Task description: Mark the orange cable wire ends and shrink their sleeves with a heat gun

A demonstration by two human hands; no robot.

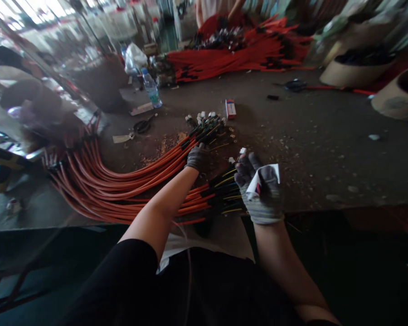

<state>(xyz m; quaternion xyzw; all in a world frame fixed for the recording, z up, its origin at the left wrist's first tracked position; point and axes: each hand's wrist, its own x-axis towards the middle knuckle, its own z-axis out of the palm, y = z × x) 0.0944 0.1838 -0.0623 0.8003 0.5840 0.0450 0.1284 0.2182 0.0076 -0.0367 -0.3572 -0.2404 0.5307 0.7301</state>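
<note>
My left hand (pixel 197 157), in a grey work glove, rests closed on a bundle of orange sheathed cables (pixel 122 181), near their black sleeves and thin yellow wires. Small white connectors (pixel 204 118) crown the cable ends at the top of the bundle. My right hand (pixel 260 190), also gloved, pinches a folded white paper slip (pixel 258 181) above the wire ends. A small red-and-white box (pixel 230 109) lies just beyond the connectors.
Black-handled scissors (pixel 143 126) lie left of the connectors on the dusty workbench (pixel 319 154). A water bottle (pixel 151 89) stands behind them. A co-worker's torso (pixel 214 7) stands behind a large orange cable pile (pixel 238 56). Round tan tubs (pixel 355 74) sit at the right.
</note>
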